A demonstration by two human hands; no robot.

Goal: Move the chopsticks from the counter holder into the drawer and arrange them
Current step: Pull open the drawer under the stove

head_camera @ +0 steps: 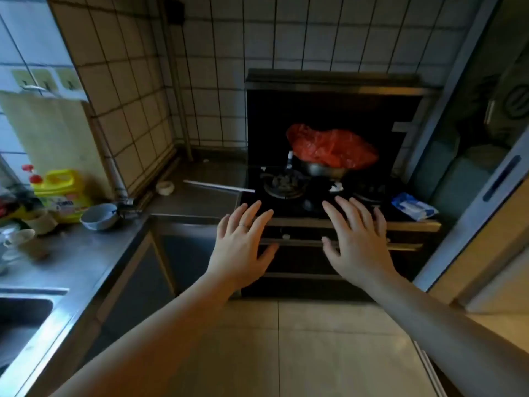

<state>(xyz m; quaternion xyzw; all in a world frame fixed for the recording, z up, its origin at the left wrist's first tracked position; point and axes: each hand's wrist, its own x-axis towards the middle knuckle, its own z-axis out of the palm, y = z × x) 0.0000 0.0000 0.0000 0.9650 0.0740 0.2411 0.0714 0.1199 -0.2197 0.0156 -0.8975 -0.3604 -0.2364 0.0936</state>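
Crumpled red plastic bag (332,149) over a grey metal bowl (323,169), on a black gas stove (312,196); white square wall tiles (300,35) in a grid of dark grout lines. Yellow plastic detergent jug (61,190) with red cap; pale blue round ceramic bowl (98,216); blue-and-white wipes packet (413,207). Grey steel counter (80,253); beige wooden cutting board (48,133); cream floor tiles (315,348).

Left hand (243,242) and right hand (355,239) spread flat, palms down, empty, before black stove (315,196). Red bag (332,147) over pot (323,169) on burner. Pale stick (219,186) lies on steel counter (86,253). Bowl (98,216) beside yellow bottle (61,190).
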